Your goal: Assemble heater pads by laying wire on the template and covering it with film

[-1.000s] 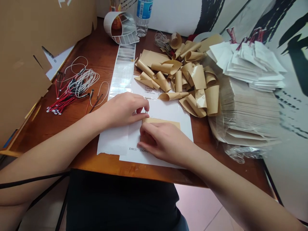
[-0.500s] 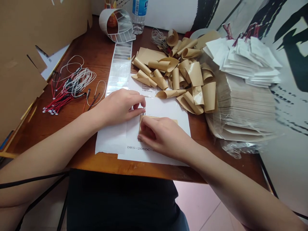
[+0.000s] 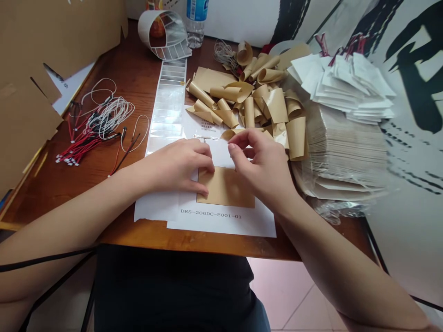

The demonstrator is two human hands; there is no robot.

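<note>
A flat tan kraft-paper piece (image 3: 226, 186) lies on a white sheet (image 3: 258, 226) printed with DRS-206DC-E001-01. My left hand (image 3: 188, 165) rests on the left end of the tan piece, thumb and forefinger apart and touching it. Above its right part, my right hand (image 3: 265, 163) is raised with thumb and forefinger brought together. Whether anything is in that pinch I cannot make out. A small, thin, shiny piece (image 3: 206, 137) shows just beyond my left fingers. Left of the sheet, a strip of silvery labels (image 3: 168, 101) runs back to a loose roll (image 3: 147, 32).
Curled tan papers (image 3: 249, 110) are heaped at the back. Right of them, white packets (image 3: 346, 87) sit on a plastic-wrapped stack (image 3: 349, 143). Red and white wires (image 3: 107, 120) lie at left, beside a cardboard box (image 3: 51, 41). A water bottle (image 3: 196, 27) stands behind.
My right hand has lifted off the tan piece and moved up and right, uncovering it. My left hand has come down onto its left end. The view has shifted slightly.
</note>
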